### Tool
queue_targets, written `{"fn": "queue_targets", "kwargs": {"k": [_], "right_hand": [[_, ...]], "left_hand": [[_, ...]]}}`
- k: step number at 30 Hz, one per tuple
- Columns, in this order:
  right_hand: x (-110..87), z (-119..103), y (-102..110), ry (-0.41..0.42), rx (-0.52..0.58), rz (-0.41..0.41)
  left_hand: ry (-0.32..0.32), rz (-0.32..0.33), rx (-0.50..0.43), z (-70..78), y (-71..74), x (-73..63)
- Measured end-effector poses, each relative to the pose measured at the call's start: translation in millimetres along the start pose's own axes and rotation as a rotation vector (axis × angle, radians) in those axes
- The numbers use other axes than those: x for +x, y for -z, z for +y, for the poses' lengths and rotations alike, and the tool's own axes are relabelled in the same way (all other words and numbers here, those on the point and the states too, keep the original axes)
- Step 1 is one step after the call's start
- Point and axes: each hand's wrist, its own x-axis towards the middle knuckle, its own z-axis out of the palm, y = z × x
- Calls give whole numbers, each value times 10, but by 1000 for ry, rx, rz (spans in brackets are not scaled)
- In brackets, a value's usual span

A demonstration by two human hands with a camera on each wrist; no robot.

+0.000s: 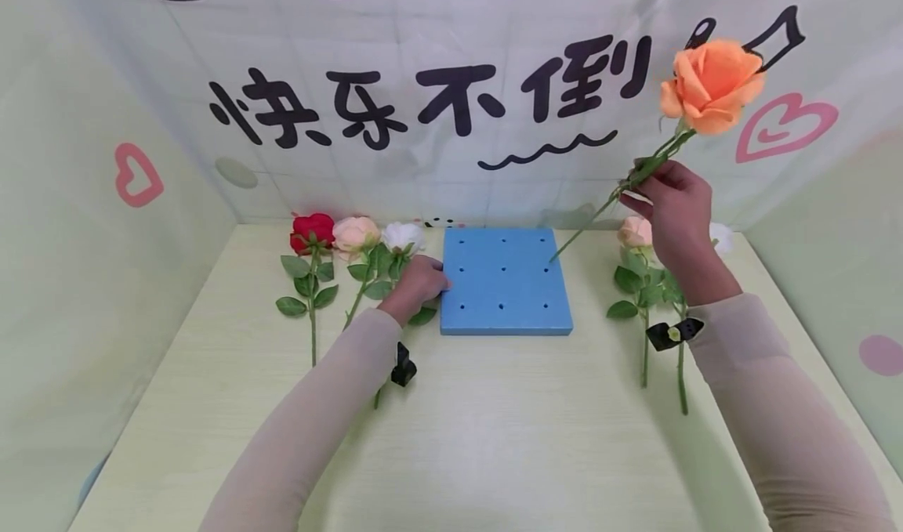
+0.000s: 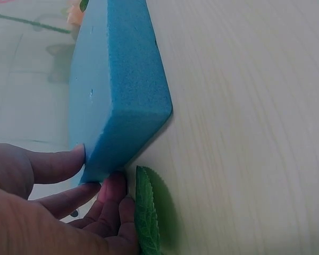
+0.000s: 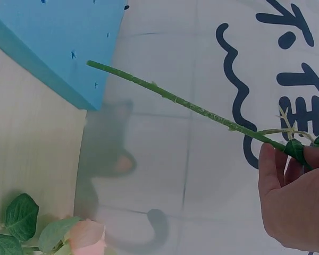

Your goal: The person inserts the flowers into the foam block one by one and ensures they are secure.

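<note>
My right hand pinches an orange artificial rose by its green stem, just below the bloom. The stem slants down and left, its bare tip close over the right part of a blue foam block. Rows of small holes dot the block's top, and the tip appears near a right-hand hole. At the block's left edge, my left hand has its thumb on the top face and its other fingers against the side. A green leaf lies beside those fingers in the left wrist view.
Left of the block lie a red rose, a pink rose and a white rose. Another pink rose and a white rose lie at the right, partly behind my right arm. A printed cloth hangs behind the table.
</note>
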Motion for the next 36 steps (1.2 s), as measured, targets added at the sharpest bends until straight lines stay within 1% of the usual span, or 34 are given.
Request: {"fn": "queue_targets", "kwargs": {"k": [7,14,20,28,33,36], "right_hand": [[115,96,-25,23,-10,52],[207,177,-83,66,-15,70],[275,219,-113,57,-55,56],[323,261,-108,29,-68,18],[353,327,-58,30,-28,-20],[380,370,-17,25,46,-34]], "left_hand": [[-1,8,8,3,-1,-1],[-9,9,9,-10,-7,7],[-1,5,-3,-9,-4,2],[-11,9,-10,-6,6,-9],[-8,7,-1,-5,-1,-10],[-9,9,4,-4,-1,-6]]}}
